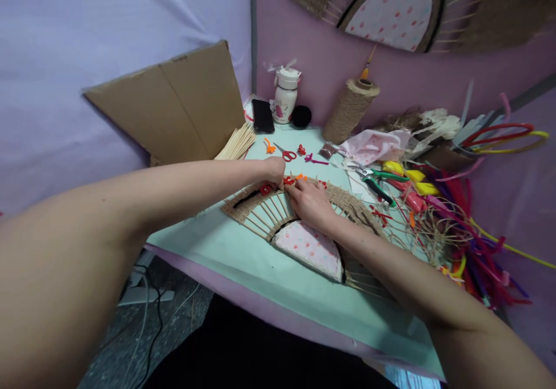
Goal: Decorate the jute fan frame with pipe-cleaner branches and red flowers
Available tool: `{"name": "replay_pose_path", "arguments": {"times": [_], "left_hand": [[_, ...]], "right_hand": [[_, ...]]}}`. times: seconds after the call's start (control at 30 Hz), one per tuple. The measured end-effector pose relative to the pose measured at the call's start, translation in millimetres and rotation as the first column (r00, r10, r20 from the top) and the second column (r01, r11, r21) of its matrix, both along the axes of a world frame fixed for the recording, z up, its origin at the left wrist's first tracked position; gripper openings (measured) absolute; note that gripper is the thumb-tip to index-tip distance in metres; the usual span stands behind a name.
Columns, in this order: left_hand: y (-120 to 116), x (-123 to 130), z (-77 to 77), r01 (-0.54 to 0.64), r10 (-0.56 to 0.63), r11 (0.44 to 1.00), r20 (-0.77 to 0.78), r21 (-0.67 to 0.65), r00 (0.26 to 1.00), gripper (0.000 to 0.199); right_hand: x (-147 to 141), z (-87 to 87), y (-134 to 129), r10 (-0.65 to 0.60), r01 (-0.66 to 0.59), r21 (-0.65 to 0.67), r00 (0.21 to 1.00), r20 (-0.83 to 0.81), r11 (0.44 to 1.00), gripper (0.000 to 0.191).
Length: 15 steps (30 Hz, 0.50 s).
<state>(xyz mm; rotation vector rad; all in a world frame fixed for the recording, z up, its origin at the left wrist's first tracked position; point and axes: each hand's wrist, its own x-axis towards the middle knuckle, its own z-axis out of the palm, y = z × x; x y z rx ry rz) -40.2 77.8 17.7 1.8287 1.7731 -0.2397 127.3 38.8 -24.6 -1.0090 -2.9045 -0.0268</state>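
Observation:
A fan-shaped piece with thin sticks, a twine-woven outer band and a dotted pink-white half circle (pixel 309 245) lies on the pale green table (pixel 217 250). Red and orange flowers (pixel 266 189) sit along its woven band. My left hand (pixel 275 171) is closed at the band's far edge, and what it pinches is hidden. Beside it, my right hand (pixel 309 202) rests on the band with fingers bent together near the red flowers; anything between its fingertips is too small to make out.
Beyond my hands lie red scissors (pixel 288 155) and small pipe-cleaner pieces. Cardboard (pixel 174 105) leans at the left by a bundle of sticks. A bottle (pixel 285 96), twine spool (pixel 351 110), green-handled pliers (pixel 380 191) and tangled pipe cleaners (pixel 482 250) stand or lie behind and right.

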Motion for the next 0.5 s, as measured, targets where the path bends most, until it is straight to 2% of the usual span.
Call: {"name": "replay_pose_path", "arguments": {"times": [0.17, 0.5], "left_hand": [[-10.4, 9.7, 14.7, -0.013, 0.022, 0.998, -0.175, 0.054, 0.984, 0.009], [-11.1, 12.6, 20.3, 0.046, -0.033, 0.998, -0.251, 0.045, 0.967, 0.026]], "right_hand": [[-2.0, 0.9, -1.3, -0.009, 0.007, 0.064, 1.0, 0.03, 0.998, 0.034], [-5.8, 3.0, 0.1, 0.008, -0.017, 0.086, 0.995, 0.104, 0.996, 0.035]]}}
